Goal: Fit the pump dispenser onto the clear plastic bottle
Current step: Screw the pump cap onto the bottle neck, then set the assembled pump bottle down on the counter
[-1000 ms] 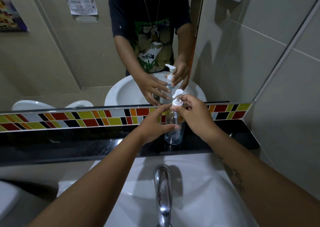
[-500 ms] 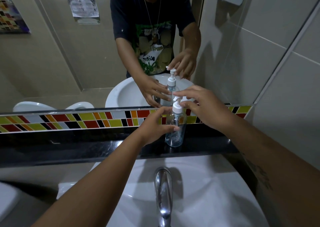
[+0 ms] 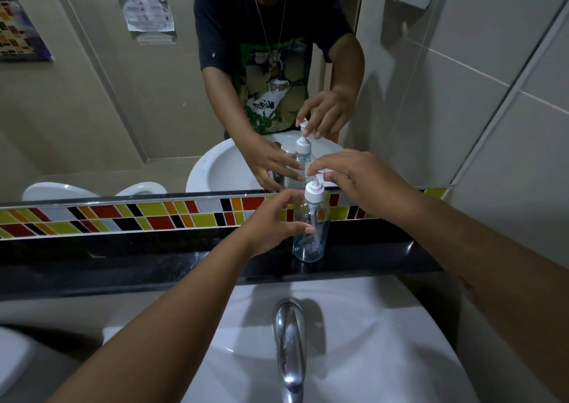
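Note:
A clear plastic bottle (image 3: pixel 311 244) stands upright on the black ledge (image 3: pixel 154 267) behind the sink. The white pump dispenser (image 3: pixel 314 190) sits in its neck, with the tube running down inside. My left hand (image 3: pixel 271 224) wraps around the bottle's middle from the left. My right hand (image 3: pixel 360 181) hovers over the pump from the right with its fingers spread; its fingertips are at the nozzle and do not close around it. The mirror behind repeats both hands and the bottle.
A chrome tap (image 3: pixel 289 341) rises from the white basin (image 3: pixel 385 356) directly below the bottle. A strip of coloured tiles (image 3: pixel 138 216) runs along the wall under the mirror (image 3: pixel 123 110). The tiled side wall (image 3: pixel 508 156) stands close on the right.
One second ago my right hand pinched the pump collar. It has since let go and lifted, its fingers spreading above the pump head. My left hand has kept its hold on the bottle.

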Motion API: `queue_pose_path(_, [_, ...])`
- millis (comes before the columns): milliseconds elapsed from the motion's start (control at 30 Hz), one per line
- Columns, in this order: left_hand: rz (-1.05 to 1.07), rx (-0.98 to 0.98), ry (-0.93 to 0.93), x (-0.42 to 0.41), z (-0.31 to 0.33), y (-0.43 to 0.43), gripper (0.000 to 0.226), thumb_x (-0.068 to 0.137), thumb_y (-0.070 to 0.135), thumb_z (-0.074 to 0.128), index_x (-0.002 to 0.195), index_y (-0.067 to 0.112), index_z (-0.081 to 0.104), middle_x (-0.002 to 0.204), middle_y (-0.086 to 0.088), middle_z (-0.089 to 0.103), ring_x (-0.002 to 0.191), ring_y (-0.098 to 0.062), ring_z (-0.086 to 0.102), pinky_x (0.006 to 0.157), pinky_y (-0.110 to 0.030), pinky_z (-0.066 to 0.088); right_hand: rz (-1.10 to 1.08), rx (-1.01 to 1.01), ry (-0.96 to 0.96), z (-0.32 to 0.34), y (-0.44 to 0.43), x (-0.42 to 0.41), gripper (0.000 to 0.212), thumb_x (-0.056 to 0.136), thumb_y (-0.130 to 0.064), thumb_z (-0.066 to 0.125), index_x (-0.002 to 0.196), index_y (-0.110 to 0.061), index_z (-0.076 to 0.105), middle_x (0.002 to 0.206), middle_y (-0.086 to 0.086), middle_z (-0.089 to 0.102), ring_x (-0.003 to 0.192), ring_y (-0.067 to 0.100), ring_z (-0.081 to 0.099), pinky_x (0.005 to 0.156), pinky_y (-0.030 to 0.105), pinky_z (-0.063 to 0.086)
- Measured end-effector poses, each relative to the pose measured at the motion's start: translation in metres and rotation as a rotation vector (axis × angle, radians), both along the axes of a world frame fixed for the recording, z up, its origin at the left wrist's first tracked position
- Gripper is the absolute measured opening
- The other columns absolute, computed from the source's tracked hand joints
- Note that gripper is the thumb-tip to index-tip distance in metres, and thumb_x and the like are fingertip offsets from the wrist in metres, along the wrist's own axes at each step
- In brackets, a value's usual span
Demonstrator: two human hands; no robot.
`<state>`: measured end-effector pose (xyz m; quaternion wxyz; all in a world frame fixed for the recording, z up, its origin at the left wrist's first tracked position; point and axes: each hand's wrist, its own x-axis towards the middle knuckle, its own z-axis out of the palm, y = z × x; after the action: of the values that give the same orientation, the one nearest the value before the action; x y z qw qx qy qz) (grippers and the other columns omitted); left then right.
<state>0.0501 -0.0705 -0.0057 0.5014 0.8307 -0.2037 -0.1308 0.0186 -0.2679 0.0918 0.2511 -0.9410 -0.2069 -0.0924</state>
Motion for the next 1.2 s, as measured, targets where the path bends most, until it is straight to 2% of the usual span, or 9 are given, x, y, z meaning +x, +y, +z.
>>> queue_pose_path(200, [-0.001, -0.007, -0.004, -0.002, 0.0, 0.001, 0.065, 0.081, 0.032, 0.082, 0.139, 0.034, 0.051, 0.147, 0.006, 0.054, 0.139, -0.018, 0.043, 0.112, -0.053, 0.04, -0.043, 0.065, 0.031, -0.007, -0.003, -0.011, 0.044, 0.095, -0.012, 0.056, 0.134, -0.031, 0.052, 0.125, -0.01, 0.051, 0.114, 0.007, 0.045, 0.092, 0.024, 0.035])
queue_pose_path(333, [0.035, -0.082, 0.111, -0.007, 0.001, 0.002, 0.102, 0.071, 0.034, 0.088, 0.156, 0.035, 0.031, 0.154, -0.002, 0.048, 0.143, -0.019, 0.04, 0.114, -0.049, 0.039, -0.148, 0.294, 0.083, -0.037, -0.011, -0.019, 0.056, 0.089, -0.02, 0.065, 0.138, -0.034, 0.043, 0.14, -0.003, 0.051, 0.125, 0.012, 0.047, 0.104, 0.04, 0.043])
queue_pose_path(433, [0.063, -0.137, 0.181, -0.008, -0.006, 0.006, 0.114, 0.058, 0.043, 0.091, 0.155, 0.036, 0.031, 0.153, -0.002, 0.05, 0.142, -0.024, 0.044, 0.111, -0.053, 0.042, -0.234, 0.448, 0.229, -0.065, -0.014, -0.025, 0.069, 0.081, -0.021, 0.074, 0.141, -0.032, 0.041, 0.139, 0.0, 0.052, 0.125, 0.012, 0.048, 0.102, 0.041, 0.046])
queue_pose_path(567, [0.078, -0.169, 0.242, -0.015, -0.022, 0.008, 0.108, 0.059, 0.044, 0.093, 0.151, 0.036, 0.038, 0.149, 0.002, 0.054, 0.135, -0.025, 0.051, 0.107, -0.051, 0.046, -0.282, 0.568, 0.433, -0.095, -0.007, -0.03, 0.086, 0.074, -0.011, 0.081, 0.145, -0.026, 0.035, 0.143, 0.004, 0.049, 0.126, 0.019, 0.048, 0.103, 0.041, 0.044])
queue_pose_path(667, [0.103, -0.154, 0.222, -0.02, -0.033, 0.006, 0.085, 0.075, 0.027, 0.087, 0.148, 0.036, 0.043, 0.146, 0.002, 0.055, 0.13, -0.026, 0.052, 0.104, -0.044, 0.048, -0.277, 0.603, 0.501, -0.113, 0.0, -0.03, 0.089, 0.074, -0.01, 0.081, 0.148, -0.024, 0.032, 0.145, 0.006, 0.047, 0.129, 0.022, 0.047, 0.103, 0.037, 0.042])
queue_pose_path(767, [0.111, -0.176, 0.211, -0.022, -0.044, 0.004, 0.078, 0.077, 0.027, 0.086, 0.145, 0.035, 0.048, 0.146, 0.0, 0.056, 0.127, -0.028, 0.056, 0.102, -0.046, 0.051, -0.275, 0.659, 0.528, -0.127, 0.008, -0.03, 0.088, 0.075, -0.007, 0.079, 0.147, -0.023, 0.032, 0.145, 0.009, 0.047, 0.131, 0.023, 0.046, 0.1, 0.034, 0.043])
queue_pose_path(900, [0.132, -0.195, 0.149, -0.025, -0.049, -0.001, 0.066, 0.083, 0.023, 0.082, 0.142, 0.028, 0.052, 0.142, 0.002, 0.058, 0.122, -0.022, 0.058, 0.095, -0.033, 0.053, -0.285, 0.714, 0.55, -0.133, 0.014, -0.029, 0.076, 0.079, -0.007, 0.075, 0.143, -0.021, 0.036, 0.14, 0.009, 0.051, 0.124, 0.021, 0.051, 0.09, 0.027, 0.046])
queue_pose_path(1067, [0.173, -0.221, 0.119, -0.024, -0.05, 0.009, 0.058, 0.085, 0.016, 0.079, 0.138, 0.026, 0.057, 0.13, 0.003, 0.065, 0.117, -0.017, 0.063, 0.09, -0.026, 0.055, -0.297, 0.726, 0.519, -0.137, 0.026, -0.023, 0.068, 0.081, -0.011, 0.075, 0.139, -0.023, 0.041, 0.135, 0.007, 0.055, 0.122, 0.023, 0.053, 0.101, 0.042, 0.047])
queue_pose_path(1200, [0.182, -0.23, 0.135, -0.016, -0.049, 0.031, 0.054, 0.085, 0.011, 0.079, 0.129, 0.036, 0.06, 0.122, 0.01, 0.068, 0.112, -0.016, 0.066, 0.09, -0.027, 0.058, -0.258, 0.75, 0.507, -0.138, 0.046, -0.014, 0.062, 0.082, -0.01, 0.074, 0.134, -0.026, 0.045, 0.131, 0.003, 0.057, 0.12, 0.02, 0.055, 0.097, 0.036, 0.048])
